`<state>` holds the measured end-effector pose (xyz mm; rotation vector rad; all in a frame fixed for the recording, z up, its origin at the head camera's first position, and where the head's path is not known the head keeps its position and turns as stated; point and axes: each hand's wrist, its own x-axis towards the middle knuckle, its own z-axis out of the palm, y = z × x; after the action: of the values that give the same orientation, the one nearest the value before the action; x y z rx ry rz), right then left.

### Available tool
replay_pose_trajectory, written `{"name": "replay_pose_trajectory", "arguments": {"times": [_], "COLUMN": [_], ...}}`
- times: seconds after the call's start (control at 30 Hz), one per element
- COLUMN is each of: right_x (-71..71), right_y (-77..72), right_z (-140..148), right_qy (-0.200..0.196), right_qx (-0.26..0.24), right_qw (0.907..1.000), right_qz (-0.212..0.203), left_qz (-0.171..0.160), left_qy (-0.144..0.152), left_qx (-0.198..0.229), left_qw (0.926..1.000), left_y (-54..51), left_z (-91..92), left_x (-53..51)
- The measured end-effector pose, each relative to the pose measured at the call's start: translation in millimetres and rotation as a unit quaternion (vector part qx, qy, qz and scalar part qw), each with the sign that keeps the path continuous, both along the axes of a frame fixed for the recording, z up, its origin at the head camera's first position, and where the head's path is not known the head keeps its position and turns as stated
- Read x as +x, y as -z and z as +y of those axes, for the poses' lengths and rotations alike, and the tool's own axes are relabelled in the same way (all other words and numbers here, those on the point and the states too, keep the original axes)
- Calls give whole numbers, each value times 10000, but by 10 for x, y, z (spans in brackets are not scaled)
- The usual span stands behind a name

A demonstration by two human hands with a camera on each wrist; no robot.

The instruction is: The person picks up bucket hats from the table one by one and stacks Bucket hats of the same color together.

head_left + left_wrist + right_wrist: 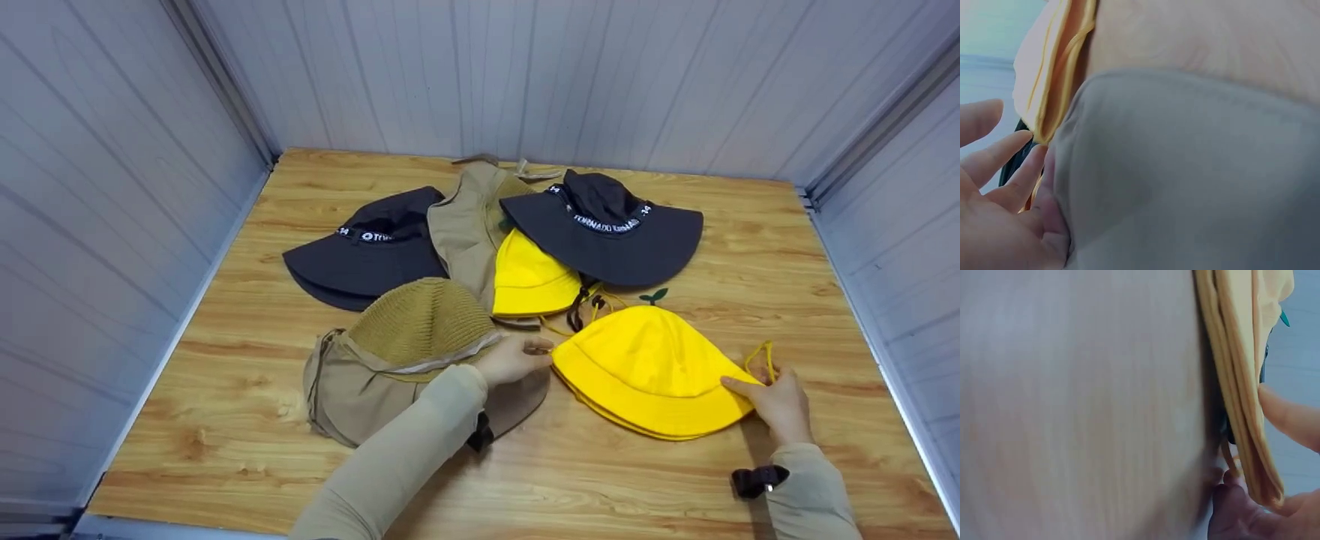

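A yellow bucket hat [652,356] with a green sprout on its crown lies folded flat at the right front. My right hand [780,405] pinches its right brim corner, thumb [1289,416] on top and fingers beneath. At the opposite corner, the fingers of my left hand [514,361] touch the brim, and the left wrist view shows the thumb [982,121] apart from it. Under my left hand and forearm is a beige sun hat [427,326] with a ribbed crown and a wide cloth flap. Part of that flap is hidden by the sleeve.
Behind lie a dark brimmed hat [367,255] at left, another beige hat [469,217], a second yellow hat [532,277], and a dark lettered hat [607,232] overlapping it. Cords trail between the yellow hats. Pale panels [495,82] enclose the wooden table [210,427] at the back and sides.
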<state>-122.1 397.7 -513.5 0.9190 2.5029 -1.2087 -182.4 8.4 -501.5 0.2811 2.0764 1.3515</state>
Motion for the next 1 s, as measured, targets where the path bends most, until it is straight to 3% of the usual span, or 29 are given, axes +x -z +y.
{"name": "replay_pose_trajectory", "arguments": {"times": [0.1,0.4,0.63,0.83,0.93,1.0], "right_x": [-8,-25,-28,-80,-120,-159], "right_y": [-40,-156,-247,-302,-329,-349], "right_z": [1,-40,-171,-354,-480,-563], "right_qy": [-4,-248,-358,-87,40,138], "right_qx": [36,921,1014,592,273,2], "right_qw": [10000,9954,9916,9856,9830,9819], "right_qz": [40,29,723,1579,1814,1889], "left_qz": [-241,-464,-730,-89,178,253], "left_qy": [-220,-1044,-1747,-2726,-3028,-3110], "left_qx": [186,700,974,1257,1284,1251], "left_qw": [9993,9910,9771,9538,9442,9418], "left_y": [-53,-191,-218,-188,-165,-158], "left_z": [-75,-255,-316,-323,-324,-317], "left_x": [-42,-182,-236,-302,-344,-363]}}
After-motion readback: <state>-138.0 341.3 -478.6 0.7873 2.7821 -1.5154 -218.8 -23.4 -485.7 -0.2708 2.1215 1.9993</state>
